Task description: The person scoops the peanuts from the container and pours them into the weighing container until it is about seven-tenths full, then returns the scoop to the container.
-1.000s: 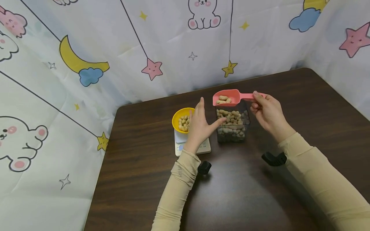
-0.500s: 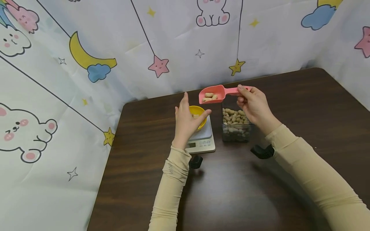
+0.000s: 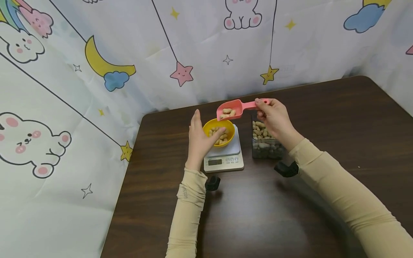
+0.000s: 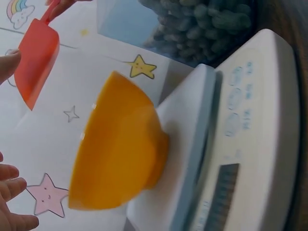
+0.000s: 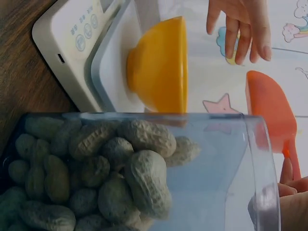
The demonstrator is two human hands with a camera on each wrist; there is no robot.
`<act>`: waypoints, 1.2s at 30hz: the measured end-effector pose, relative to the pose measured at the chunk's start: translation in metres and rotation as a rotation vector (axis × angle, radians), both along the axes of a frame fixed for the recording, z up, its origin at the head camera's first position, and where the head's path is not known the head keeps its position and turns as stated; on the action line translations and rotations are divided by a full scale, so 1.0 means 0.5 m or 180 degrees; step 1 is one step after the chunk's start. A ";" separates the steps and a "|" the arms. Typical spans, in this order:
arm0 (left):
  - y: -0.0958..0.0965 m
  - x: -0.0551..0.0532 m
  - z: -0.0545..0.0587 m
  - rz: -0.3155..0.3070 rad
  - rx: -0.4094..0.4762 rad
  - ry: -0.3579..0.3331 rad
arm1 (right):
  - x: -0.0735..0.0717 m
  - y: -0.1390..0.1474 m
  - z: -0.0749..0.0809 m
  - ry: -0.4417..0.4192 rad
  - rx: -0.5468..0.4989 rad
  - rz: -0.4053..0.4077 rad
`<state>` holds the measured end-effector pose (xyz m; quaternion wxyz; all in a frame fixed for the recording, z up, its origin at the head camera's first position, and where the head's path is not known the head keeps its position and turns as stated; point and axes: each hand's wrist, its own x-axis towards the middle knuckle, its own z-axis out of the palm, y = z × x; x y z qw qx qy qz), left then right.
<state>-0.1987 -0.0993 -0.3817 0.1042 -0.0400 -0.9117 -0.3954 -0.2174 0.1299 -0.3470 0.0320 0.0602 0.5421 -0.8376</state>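
My right hand (image 3: 275, 116) pinches the handle of a pink scoop (image 3: 238, 107) that carries several peanuts (image 3: 227, 111). The scoop's tip overlaps the far rim of a yellow bowl (image 3: 209, 125) in the head view; the wrist views show it raised above the bowl. More peanuts lie inside the bowl, which sits on a white kitchen scale (image 3: 226, 163). Beside the bowl's left side, my left hand (image 3: 200, 141) is spread with fingers extended and thumb over the bowl in the head view. It holds nothing.
Right of the scale stands a clear plastic container (image 3: 267, 152) partly filled with peanuts (image 5: 147, 180). All of this rests on a dark wooden table (image 3: 258, 215). A patterned cloth (image 3: 206, 46) hangs behind the table's far edge. A black wrist mount (image 3: 213, 183) sits under the left sleeve.
My right hand has carried the scoop left, from above the container to above the bowl. My left hand has shifted left, uncovering more of the bowl and the scale.
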 end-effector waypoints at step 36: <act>-0.001 0.004 -0.102 -0.0067 -0.0153 -0.0339 | 0.004 -0.034 -0.027 0.0145 0.1813 0.0053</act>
